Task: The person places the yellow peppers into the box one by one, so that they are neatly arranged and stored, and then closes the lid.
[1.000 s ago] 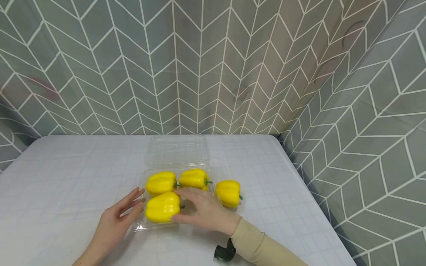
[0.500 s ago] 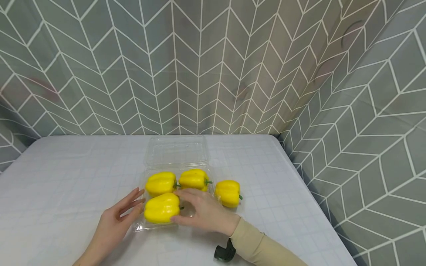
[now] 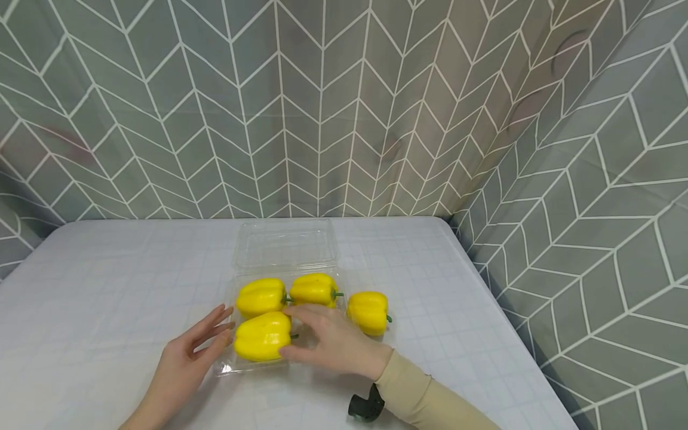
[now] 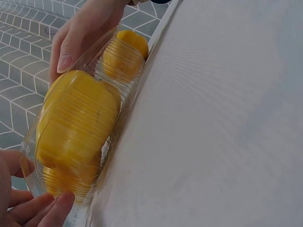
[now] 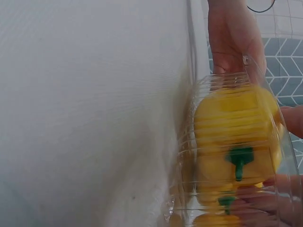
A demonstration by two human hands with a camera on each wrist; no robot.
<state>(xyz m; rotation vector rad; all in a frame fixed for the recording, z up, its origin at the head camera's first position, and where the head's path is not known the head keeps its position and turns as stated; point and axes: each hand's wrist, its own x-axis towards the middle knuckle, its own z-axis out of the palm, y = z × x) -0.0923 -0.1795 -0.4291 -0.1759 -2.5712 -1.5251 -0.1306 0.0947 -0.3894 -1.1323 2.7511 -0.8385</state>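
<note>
A: How many yellow bell peppers are there?

B: Four. Three lie in the clear plastic clamshell tray [image 3: 232, 365]: the near pepper [image 3: 262, 336] between the two hands, and two more beyond the fingertips, the far left pepper [image 3: 260, 297] and the far right pepper [image 3: 314, 289]. The fourth, the loose pepper [image 3: 368, 312], lies on the table just past the right hand's knuckles, outside the tray.

A: And the tray is a single one?

B: One, its open lid [image 3: 285, 242] lying flat on the table beyond the two far peppers.

A: What is the right hand doing?

B: The right hand [image 3: 333, 343] rests on the tray from the right, forefinger stretched over the near pepper's top and thumb laid along its lower right side. The fingers curve loosely around the pepper's stem end and touch it; I cannot tell whether they grip.

A: The left hand?

B: The left hand [image 3: 185, 358] lies palm inward, fingers straight and slightly spread, tips against the tray's left wall beside the near pepper. It holds nothing. In the left wrist view the fingertips [image 4: 57, 208] meet the ribbed plastic wall.

A: Has anything changed over the last second?

B: Hardly. Both hands keep their places, and the peppers and tray have not moved; only the right sleeve [image 3: 430, 400] and the black wrist mount [image 3: 366, 406] sit slightly further right.

A: What surrounds it all?

B: A white checked tablecloth [image 3: 107, 286] under everything, with a grey herringbone curtain [image 3: 322, 107] behind and to the right.
</note>
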